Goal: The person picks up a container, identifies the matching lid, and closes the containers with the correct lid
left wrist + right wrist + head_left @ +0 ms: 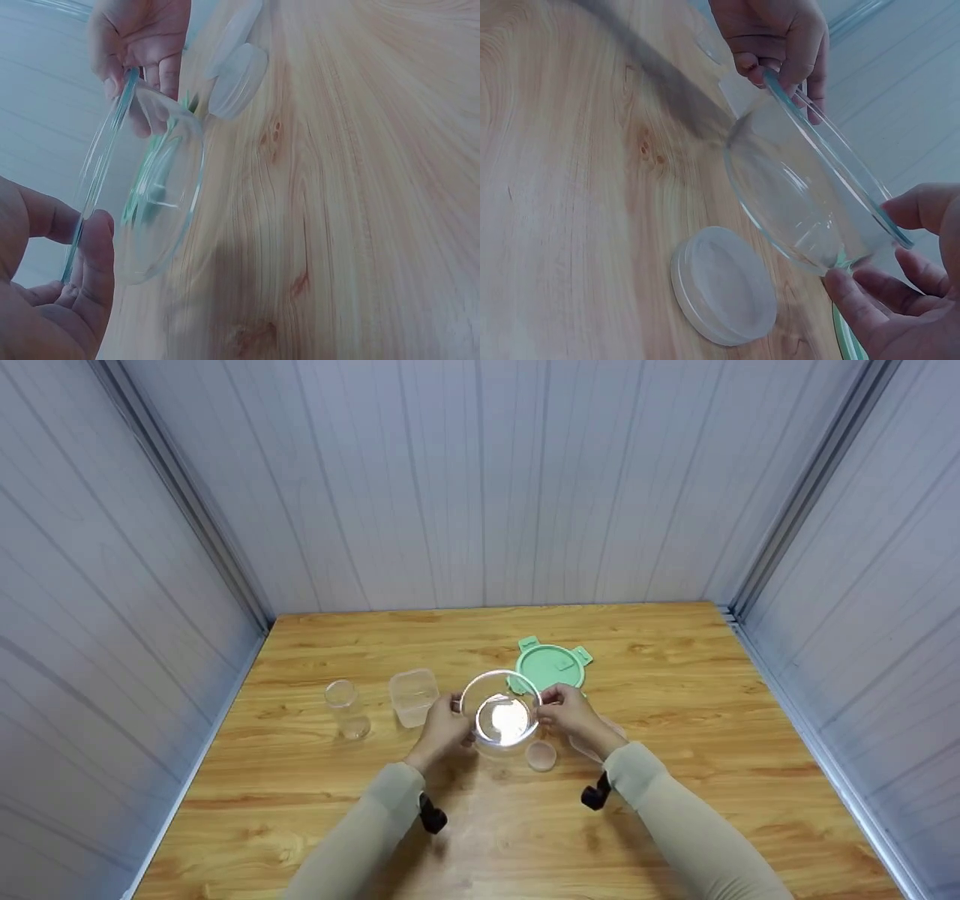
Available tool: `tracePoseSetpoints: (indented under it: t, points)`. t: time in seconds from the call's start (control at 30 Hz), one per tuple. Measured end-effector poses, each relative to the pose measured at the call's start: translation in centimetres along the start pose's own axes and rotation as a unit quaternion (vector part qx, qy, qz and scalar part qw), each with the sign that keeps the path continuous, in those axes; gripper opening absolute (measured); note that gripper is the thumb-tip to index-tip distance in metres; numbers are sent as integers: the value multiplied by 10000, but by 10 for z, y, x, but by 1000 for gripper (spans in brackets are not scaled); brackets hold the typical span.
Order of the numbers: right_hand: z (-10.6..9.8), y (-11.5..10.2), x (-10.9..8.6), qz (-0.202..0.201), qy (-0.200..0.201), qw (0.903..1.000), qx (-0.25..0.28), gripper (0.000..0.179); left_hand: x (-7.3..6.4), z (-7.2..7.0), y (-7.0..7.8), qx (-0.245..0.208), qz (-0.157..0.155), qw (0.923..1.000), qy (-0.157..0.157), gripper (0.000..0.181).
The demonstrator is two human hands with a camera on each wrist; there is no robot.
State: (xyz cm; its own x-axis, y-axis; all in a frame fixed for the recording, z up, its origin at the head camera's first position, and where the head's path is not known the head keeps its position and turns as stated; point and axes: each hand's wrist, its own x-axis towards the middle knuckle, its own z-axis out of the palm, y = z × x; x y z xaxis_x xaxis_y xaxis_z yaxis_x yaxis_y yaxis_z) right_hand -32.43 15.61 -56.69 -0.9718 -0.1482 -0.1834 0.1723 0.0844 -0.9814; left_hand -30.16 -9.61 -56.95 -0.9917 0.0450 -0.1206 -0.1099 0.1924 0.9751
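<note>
A clear round glass bowl (501, 718) is held between both hands above the table. My left hand (445, 725) pinches its rim on the left, thumb and fingers on either side of the glass in the left wrist view. My right hand (568, 711) grips the opposite side of the rim, with fingertips (844, 289) under the bowl. Behind the bowl lies a green round lid (551, 664) with clip tabs, partly overlapped by it. Just to the bowl's front right rests a small translucent round lid (724, 285).
Left of the bowl, a translucent square container (413, 697) lies on the wooden table (300, 810). Farther left is a clear cylindrical jar (347, 710). Another translucent lid (583, 748) shows partly beneath the right wrist. Pale panel walls (480, 510) enclose the back and sides.
</note>
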Motion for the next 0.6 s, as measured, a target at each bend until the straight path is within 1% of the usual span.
tracePoseSetpoints:
  t: [0.2, 0.37, 0.47, 0.6]
  points:
    - [-3, -2, -3, 66, -97, 9999, -25, 18, -6, -3, 4, -125, -131, 9998, -81, 54]
    - [-4, -3, -7, 12, -183, 9998, 69, 17, -12, -4, 9, -170, -255, 9995, -103, 53]
    - [-5, -4, -10, 9, -267, 9995, 136, 16, -13, -5, 8, -80, -230, 9996, -125, 52]
    - [-6, -4, -13, 6, -415, 9990, 171, 16, -16, -7, 6, 65, -94, 9997, -214, 56]
